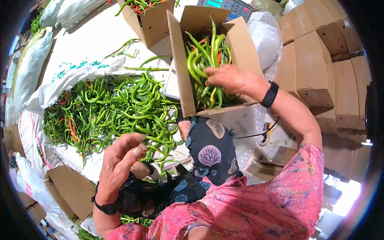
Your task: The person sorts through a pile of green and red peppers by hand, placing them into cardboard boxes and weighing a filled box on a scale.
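Observation:
My right hand (236,82), with a black band at the wrist, reaches into an open cardboard box (245,48). Its bent fingers close on long green chili peppers (196,66) near the top of the box; the thumb is mostly hidden. A few red peppers show among the green. My left hand (120,160) hovers at the near edge of a heap of green chili peppers (120,104) spread on an opened white sack (34,108). Its thumb and fingers are bent but apart, and I see nothing between them.
A digital scale display (228,7) stands behind the box. Another cardboard box (150,26) with peppers is at the back. Stacked cartons (312,68) line the right side. Full white sacks (32,68) lie at the left, and an open carton (74,190) sits at lower left.

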The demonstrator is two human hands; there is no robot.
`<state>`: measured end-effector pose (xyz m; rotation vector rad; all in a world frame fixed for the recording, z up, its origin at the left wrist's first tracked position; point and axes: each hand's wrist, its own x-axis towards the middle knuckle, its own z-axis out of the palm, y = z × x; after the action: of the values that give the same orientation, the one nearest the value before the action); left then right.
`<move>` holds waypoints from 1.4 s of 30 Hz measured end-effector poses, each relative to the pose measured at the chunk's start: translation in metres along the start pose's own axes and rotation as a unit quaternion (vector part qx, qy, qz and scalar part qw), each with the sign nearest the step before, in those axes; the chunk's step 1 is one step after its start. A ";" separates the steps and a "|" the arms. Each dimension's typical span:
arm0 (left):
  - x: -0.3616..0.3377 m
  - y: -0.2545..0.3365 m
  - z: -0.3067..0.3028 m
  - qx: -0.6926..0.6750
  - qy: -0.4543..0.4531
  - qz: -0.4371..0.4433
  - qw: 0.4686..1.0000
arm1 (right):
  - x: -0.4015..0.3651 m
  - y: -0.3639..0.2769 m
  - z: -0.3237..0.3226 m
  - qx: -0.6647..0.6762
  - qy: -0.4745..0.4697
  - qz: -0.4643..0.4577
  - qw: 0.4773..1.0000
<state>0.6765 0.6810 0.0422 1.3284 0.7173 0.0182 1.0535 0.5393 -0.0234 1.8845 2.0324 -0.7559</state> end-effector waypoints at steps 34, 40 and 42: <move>0.008 -0.022 -0.006 0.176 0.032 0.104 0.978 | -0.059 0.113 0.041 0.034 0.428 0.311 0.848; 0.086 -0.018 0.003 0.070 0.085 0.006 0.994 | -0.065 0.015 0.012 0.353 0.265 0.352 0.826; 0.128 -0.030 0.016 0.091 0.048 -0.002 0.995 | -0.068 0.022 0.038 0.630 0.381 0.244 0.631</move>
<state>0.7735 0.7104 -0.0430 1.5071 0.8183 0.0130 1.0770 0.4623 -0.0228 3.8349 0.8536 -1.6350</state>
